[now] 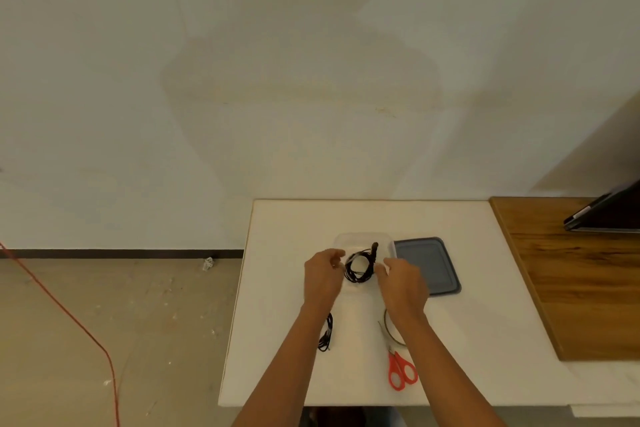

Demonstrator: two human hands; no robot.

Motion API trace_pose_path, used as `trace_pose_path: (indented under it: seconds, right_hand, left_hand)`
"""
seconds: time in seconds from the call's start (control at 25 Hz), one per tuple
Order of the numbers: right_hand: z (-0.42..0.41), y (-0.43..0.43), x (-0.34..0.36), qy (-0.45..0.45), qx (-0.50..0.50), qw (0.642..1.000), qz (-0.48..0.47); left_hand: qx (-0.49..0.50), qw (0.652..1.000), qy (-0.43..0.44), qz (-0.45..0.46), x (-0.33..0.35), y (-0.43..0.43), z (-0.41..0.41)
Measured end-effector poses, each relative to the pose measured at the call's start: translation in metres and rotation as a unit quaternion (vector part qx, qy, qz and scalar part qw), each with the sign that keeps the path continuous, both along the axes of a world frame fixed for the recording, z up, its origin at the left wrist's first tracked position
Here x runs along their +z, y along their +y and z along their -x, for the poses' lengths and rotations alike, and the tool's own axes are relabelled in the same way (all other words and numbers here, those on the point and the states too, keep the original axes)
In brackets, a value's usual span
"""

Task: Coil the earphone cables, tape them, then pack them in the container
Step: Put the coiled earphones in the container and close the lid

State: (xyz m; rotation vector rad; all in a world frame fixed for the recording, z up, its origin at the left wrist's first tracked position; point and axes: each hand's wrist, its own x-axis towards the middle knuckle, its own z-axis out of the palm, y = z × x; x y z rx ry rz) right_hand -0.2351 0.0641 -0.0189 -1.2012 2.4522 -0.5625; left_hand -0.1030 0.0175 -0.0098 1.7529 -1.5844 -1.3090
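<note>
Because the coiled earphone cable (360,267), in or just over the container (349,236) near the table's (284,305) far edge, is light and springy, take it across its bundled loops; whether your left hand (323,276) and right hand (403,284), flanking it, grip it cannot be told.

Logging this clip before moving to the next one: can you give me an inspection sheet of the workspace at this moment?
Surface: white table.
Job's things: coiled earphone cable in or just over clear container; grey lid to its right; second cable bundle, tape roll and red scissors nearer the person.
Clutter: nothing seen.
Grippers: left hand and right hand flank the coil; grip unclear.
Cables: red cord across the floor.
Surroundings: pale wall, wooden desk with dark device, floor debris.
</note>
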Motion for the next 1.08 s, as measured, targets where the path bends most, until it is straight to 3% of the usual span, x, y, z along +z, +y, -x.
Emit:
trace_pose_path:
  seconds: [0.08,0.12,0.2,0.32,0.56,0.68,0.76,0.8,0.92,1.08]
  right_hand:
    - [-0.012,0.018,0.008,-0.036,0.041,0.988,0.146]
    - [-0.020,0.028,0.009,-0.081,0.078,0.979,0.168]
    - [-0.040,0.047,0.002,-0.173,0.146,0.971,0.076]
    - [-0.065,0.064,-0.021,-0.183,0.144,0.971,-0.062]
    - [-0.085,0.061,-0.026,-0.201,0.068,0.977,-0.022]
    - [-0.073,0.049,-0.007,-0.221,0.059,0.973,0.040]
    - [-0.054,0.033,0.011,-0.220,0.043,0.971,0.085]
    - [-0.041,0.025,0.018,-0.218,0.031,0.970,0.101]
    - [-0.008,0.002,0.027,-0.196,0.001,0.974,0.113]
    - [0.007,-0.019,0.008,-0.096,0.009,0.995,0.019]
  left_hand:
    - [0.065,0.998,0.006,0.023,0.000,0.008,-0.026]
    - [0.076,0.997,-0.019,0.016,-0.005,0.014,-0.041]
    - [0.045,0.993,-0.103,-0.047,-0.018,0.028,-0.066]
    - [0.007,0.981,-0.139,-0.139,-0.035,0.045,-0.077]
    - [0.035,0.984,-0.047,-0.171,-0.032,0.056,-0.065]
    - [0.065,0.967,0.113,-0.218,-0.015,0.055,-0.065]
    - [0.070,0.956,0.212,-0.192,0.001,0.046,-0.056]
    - [0.067,0.959,0.220,-0.164,0.006,0.039,-0.047]
    - [0.044,0.990,0.122,-0.063,0.014,0.012,-0.012]
    - [-0.050,0.990,-0.127,0.019,0.003,-0.011,0.027]
